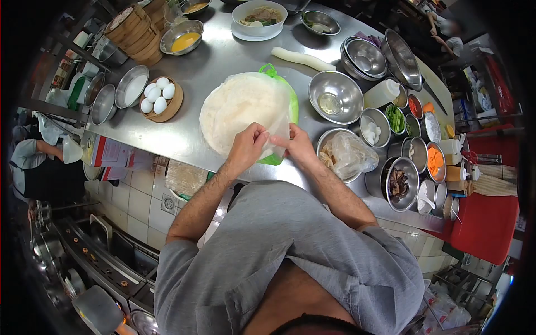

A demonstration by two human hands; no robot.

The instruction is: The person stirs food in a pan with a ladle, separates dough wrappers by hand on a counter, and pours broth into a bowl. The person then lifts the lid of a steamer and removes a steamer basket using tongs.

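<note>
A stack of thin, round, pale wrapper sheets (237, 109) lies on the steel table, partly over a bright green plastic bag (293, 95). At the near right edge of the stack, my left hand (248, 146) pinches the rim of a wrapper sheet between thumb and fingers. Close beside it, my right hand (298, 146) grips a thin, translucent part of the sheet that is lifted at the edge. The fingertips of both hands nearly meet. Behind the stack lies a long white radish-like piece (301, 58).
White eggs sit in a round wooden tray (172, 109) at left, near steel bowls (132, 86). To the right stand a steel bowl (335, 97), a bowl holding a clear plastic bag (357, 153) and several ingredient containers. A knife (434, 97) lies far right. Another person's arm (49, 149) shows at left.
</note>
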